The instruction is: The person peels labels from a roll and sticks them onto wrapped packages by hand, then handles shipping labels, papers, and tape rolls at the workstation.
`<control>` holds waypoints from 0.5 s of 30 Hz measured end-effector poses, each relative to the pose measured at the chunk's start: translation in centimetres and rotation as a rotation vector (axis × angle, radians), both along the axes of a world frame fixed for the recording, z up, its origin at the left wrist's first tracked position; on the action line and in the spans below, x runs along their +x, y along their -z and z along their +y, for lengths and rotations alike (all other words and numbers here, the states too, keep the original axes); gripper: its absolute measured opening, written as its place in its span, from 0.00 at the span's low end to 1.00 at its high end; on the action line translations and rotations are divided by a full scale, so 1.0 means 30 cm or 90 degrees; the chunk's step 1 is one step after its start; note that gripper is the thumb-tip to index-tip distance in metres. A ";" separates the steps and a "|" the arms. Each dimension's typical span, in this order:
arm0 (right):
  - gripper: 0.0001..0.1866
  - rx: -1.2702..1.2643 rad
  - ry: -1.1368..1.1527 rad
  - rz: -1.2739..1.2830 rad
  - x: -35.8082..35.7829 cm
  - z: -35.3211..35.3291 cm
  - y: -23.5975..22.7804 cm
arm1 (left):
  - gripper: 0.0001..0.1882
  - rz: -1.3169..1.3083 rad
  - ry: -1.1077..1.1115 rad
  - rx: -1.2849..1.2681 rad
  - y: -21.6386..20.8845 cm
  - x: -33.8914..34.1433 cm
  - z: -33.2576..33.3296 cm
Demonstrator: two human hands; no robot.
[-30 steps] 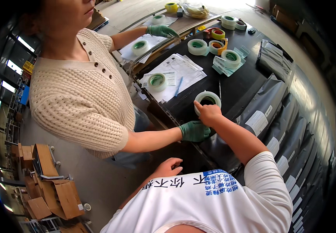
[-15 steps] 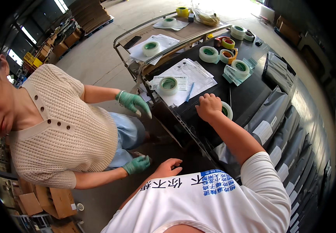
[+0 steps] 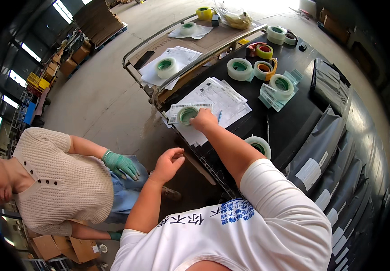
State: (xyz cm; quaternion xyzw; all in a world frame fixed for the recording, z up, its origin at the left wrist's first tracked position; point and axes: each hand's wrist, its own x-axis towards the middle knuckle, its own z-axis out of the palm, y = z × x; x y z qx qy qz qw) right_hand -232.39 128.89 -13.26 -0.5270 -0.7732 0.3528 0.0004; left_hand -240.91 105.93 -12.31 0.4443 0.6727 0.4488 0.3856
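Observation:
My right hand (image 3: 204, 119) reaches over the black table and has its fingers closed on the edge of a clear tape roll (image 3: 181, 116) with a green core. The roll rests on a white label strip (image 3: 173, 116) with printed codes, on top of loose paper sheets (image 3: 231, 100). Beside the hand, a blue pen (image 3: 220, 115) lies on the sheets, partly covered by my arm. My left hand (image 3: 168, 165) hangs in the air short of the table's edge, its fingers loosely bent and apart, nothing in them. Partly behind my right forearm sits another tape roll (image 3: 260, 145).
More tape rolls (image 3: 240, 69) stand farther back on the table (image 3: 289, 124). Black bags (image 3: 314, 143) with white labels lie along the right. A metal-railed cart (image 3: 190, 22) with papers and tape adjoins the far left. A co-worker in green gloves (image 3: 120, 165) stands at left.
My right hand has moved left from the nearer roll to the one on the papers. My left hand has risen toward the table. The co-worker has shifted left, away from the table.

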 end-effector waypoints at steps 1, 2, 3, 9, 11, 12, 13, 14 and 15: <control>0.29 -0.025 0.016 0.029 -0.013 0.002 0.016 | 0.17 0.038 -0.031 0.009 0.023 -0.066 0.047; 0.29 -0.032 0.018 0.031 -0.023 0.000 0.024 | 0.18 0.077 -0.064 0.021 0.030 -0.134 0.108; 0.23 -0.013 -0.009 0.047 -0.017 -0.005 0.038 | 0.19 0.210 -0.071 0.004 -0.001 -0.176 0.182; 0.14 0.073 -0.164 0.100 0.088 -0.181 -0.045 | 0.29 0.578 0.084 0.014 0.062 -0.391 0.518; 0.15 0.071 -0.220 0.085 0.123 -0.189 -0.046 | 0.32 0.590 0.143 -0.012 0.074 -0.371 0.593; 0.15 0.067 -0.217 0.078 0.131 -0.198 -0.048 | 0.36 0.611 0.191 -0.041 0.079 -0.374 0.611; 0.15 0.066 -0.233 0.090 0.135 -0.206 -0.050 | 0.45 0.638 0.228 -0.089 0.095 -0.394 0.641; 0.14 0.066 -0.249 0.103 0.136 -0.212 -0.056 | 0.45 0.632 0.230 -0.089 0.106 -0.406 0.644; 0.15 0.052 -0.242 0.095 0.148 -0.213 -0.066 | 0.48 0.678 0.246 -0.102 0.106 -0.398 0.659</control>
